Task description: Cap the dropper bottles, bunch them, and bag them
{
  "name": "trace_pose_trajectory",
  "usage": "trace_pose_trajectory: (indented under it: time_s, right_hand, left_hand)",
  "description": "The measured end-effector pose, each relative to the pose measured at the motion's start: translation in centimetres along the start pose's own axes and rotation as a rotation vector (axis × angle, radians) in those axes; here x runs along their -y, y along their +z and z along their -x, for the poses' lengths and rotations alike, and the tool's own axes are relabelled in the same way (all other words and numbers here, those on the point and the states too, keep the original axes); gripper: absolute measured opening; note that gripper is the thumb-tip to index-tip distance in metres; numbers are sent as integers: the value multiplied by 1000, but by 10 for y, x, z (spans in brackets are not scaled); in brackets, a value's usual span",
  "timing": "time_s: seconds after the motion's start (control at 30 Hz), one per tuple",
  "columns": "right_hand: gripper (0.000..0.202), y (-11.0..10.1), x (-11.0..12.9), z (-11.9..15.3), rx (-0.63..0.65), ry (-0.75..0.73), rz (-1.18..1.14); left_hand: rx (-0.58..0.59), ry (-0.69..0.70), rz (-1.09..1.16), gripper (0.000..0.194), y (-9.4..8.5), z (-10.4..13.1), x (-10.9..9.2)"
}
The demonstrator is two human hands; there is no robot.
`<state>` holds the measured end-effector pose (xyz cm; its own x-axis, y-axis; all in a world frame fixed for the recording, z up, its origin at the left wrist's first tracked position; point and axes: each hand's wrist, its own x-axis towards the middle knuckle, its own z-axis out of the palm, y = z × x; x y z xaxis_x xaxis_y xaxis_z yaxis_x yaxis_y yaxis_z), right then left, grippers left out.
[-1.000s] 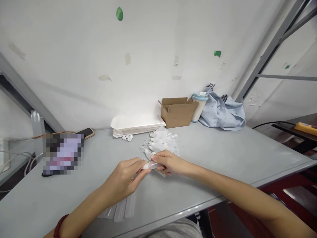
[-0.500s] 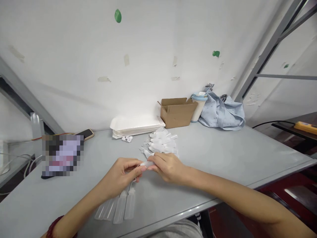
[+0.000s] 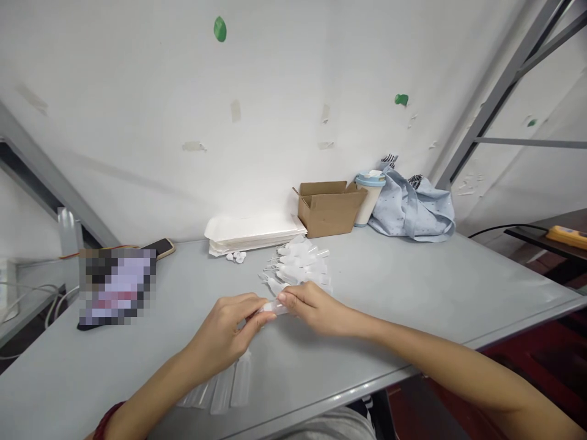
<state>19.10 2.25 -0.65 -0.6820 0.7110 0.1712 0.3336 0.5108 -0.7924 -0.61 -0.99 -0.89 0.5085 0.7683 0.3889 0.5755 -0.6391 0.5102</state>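
Over the middle of the grey table, a small translucent plastic bottle point(image 3: 279, 307) lies sideways between both hands. My left hand point(image 3: 229, 324) pinches its neck end with thumb and fingers. At the opposite end, my right hand point(image 3: 316, 310) has its fingers closed on the bottle's body. Several similar bottles point(image 3: 229, 388) lie side by side below my left forearm, which partly hides them. Just behind my right hand is a heap of bottles with thin tips point(image 3: 298, 260). Small white caps point(image 3: 236, 257) sit to the left of that heap.
Along the wall stand a stack of white trays point(image 3: 252, 235), an open cardboard box point(image 3: 330, 214), a lidded cup point(image 3: 368, 201) and a light blue cloth bag point(image 3: 413, 211). At the left lie a phone point(image 3: 164, 247) and a blurred-out item point(image 3: 117, 287). The table's front edge point(image 3: 348, 396) runs close to me.
My left fingers have shifted along the bottle's neck and curl closer around it. My right hand's grip has turned, baring more of the bottle. My left hand now covers the tops of the row.
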Motion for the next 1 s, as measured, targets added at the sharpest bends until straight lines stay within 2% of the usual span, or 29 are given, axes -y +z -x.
trace_pose_trajectory:
  time_s: [0.3, 0.43, 0.57, 0.7, 0.83, 1.0]
  right_hand:
    - [50, 0, -5, -1, 101, 288, -468]
    - [48, -1, -3, -2, 124, 291, -578]
    - [46, 0, -3, -3, 2, 187, -344]
    - [35, 1, -4, -3, -166, 45, 15]
    - [23, 4, -16, -3, -286, -98, 314]
    - [21, 7, -31, -5, -376, -217, 494]
  left_hand:
    - [-1, 58, -64, 28, 0, 0, -2]
    - [-31, 93, -98, 24, 3, 1, 1]
    - [-57, 24, -94, 17, 3, -2, 6]
    - [-84, -133, -78, 29, -3, -6, 19]
    - [-131, -228, -197, 32, -8, -8, 45]
    - [-121, -216, -341, 30, -9, -7, 78]
